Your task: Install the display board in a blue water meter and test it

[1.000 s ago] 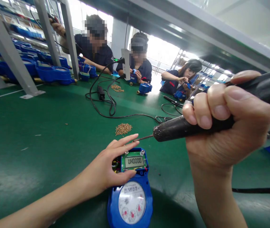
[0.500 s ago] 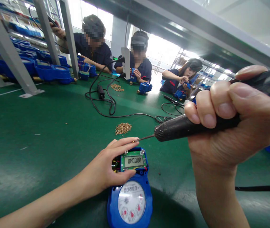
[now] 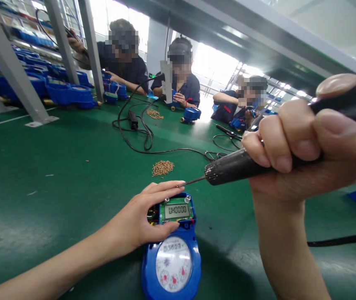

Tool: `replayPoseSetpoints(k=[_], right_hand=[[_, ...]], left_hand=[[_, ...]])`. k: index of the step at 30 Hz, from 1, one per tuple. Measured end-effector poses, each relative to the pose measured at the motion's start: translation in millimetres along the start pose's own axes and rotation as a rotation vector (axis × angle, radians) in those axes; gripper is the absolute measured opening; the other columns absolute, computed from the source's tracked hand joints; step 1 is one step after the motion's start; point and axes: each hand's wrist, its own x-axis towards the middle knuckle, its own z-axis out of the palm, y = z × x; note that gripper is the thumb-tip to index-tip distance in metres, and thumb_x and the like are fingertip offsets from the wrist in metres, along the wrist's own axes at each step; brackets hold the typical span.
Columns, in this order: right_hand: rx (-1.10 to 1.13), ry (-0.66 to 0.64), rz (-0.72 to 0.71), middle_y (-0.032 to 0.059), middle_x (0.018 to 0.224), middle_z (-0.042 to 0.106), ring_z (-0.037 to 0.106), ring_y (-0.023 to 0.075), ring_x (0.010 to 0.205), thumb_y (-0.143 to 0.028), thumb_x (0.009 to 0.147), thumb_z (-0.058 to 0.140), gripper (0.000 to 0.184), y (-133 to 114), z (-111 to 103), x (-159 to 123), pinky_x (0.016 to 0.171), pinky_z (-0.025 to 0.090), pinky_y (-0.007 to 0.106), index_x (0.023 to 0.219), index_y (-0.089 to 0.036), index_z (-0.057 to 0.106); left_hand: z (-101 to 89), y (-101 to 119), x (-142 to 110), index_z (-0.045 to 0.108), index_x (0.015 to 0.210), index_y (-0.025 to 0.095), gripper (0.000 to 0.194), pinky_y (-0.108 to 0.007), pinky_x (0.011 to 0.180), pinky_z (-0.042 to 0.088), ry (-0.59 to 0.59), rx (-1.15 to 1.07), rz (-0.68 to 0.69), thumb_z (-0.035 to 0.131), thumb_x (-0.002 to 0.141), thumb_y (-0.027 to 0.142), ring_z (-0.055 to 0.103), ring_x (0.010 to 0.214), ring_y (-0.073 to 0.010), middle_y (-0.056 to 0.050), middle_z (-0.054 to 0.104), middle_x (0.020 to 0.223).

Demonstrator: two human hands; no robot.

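A blue water meter (image 3: 147, 271) lies on the green table, its round dial facing up. At its far end an open housing shows a green circuit board with a small display (image 3: 177, 211). My left hand (image 3: 140, 216) grips this housing from the left, thumb on the near side and fingers along the far side. My right hand (image 3: 303, 141) is wrapped round a black electric screwdriver (image 3: 228, 168), held tilted. Its thin bit points down-left and ends by my left fingertips at the housing's far edge. Whether a screw sits at the tip is too small to tell.
A pile of small brass-coloured screws (image 3: 163, 168) lies beyond the meter. Black cables (image 3: 168, 151) and a white power strip (image 3: 166, 81) are farther back. Several co-workers (image 3: 181, 83) sit opposite with blue meters. Metal posts (image 3: 31, 71) and more meters (image 3: 70, 93) stand at left.
My right hand has turned slightly and its fingers have shifted a little on the screwdriver. The bit, my left hand and the water meter have hardly moved.
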Motion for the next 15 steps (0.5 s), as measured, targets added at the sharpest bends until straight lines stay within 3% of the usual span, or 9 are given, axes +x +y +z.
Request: replayPoseSetpoints(k=[3,5,9,12,15], right_hand=[[0.083,-0.171,0.063,-0.0136,0.043,0.029,0.026,0.0043,0.031,-0.017,0.079,0.064,0.014,4.2,-14.3,3.1,0.034,0.037,0.013,0.08,-0.028,0.056],[0.184,-0.241,0.082,-0.0121,0.048,0.035,0.03,0.0046,0.034,-0.02,0.08,0.069,0.014,11.8,-28.8,4.2,0.036,0.041,0.015,0.082,-0.029,0.058],[0.285,-0.198,0.101,-0.0084,0.06,0.05,0.041,0.0067,0.038,-0.017,0.087,0.06,0.015,28.5,-53.2,6.9,0.036,0.041,0.018,0.09,-0.031,0.06],[0.308,-0.219,0.124,-0.0089,0.058,0.053,0.04,0.0074,0.037,-0.014,0.084,0.059,0.021,28.6,-49.0,11.6,0.034,0.037,0.019,0.093,-0.034,0.062],[0.311,-0.276,0.132,-0.0122,0.047,0.041,0.029,0.0068,0.033,-0.012,0.075,0.066,0.028,19.0,-29.6,17.1,0.032,0.033,0.017,0.088,-0.036,0.062]], left_hand=[[-0.1,0.2,-0.2,0.058,0.138,0.035,0.06,-0.046,0.122,0.034,0.002,-0.009,0.002,0.074,0.08,0.033,0.045,0.141,-0.0238,0.005,0.052,0.153],[-0.4,1.0,0.1,0.058,0.137,0.035,0.06,-0.047,0.122,0.035,-0.002,-0.005,-0.009,0.075,0.08,0.034,0.046,0.14,-0.024,0.005,0.053,0.153],[-0.9,3.0,0.8,0.059,0.137,0.034,0.061,-0.049,0.122,0.034,-0.007,0.005,-0.033,0.075,0.078,0.035,0.046,0.14,-0.0257,0.004,0.053,0.152],[-0.4,3.4,1.2,0.059,0.137,0.033,0.06,-0.051,0.121,0.034,-0.002,-0.005,-0.024,0.074,0.079,0.034,0.045,0.141,-0.0271,0.002,0.05,0.155],[0.9,2.6,1.1,0.059,0.137,0.032,0.059,-0.053,0.12,0.035,0.003,-0.036,-0.019,0.073,0.08,0.032,0.042,0.144,-0.0293,0.0,0.043,0.16]])
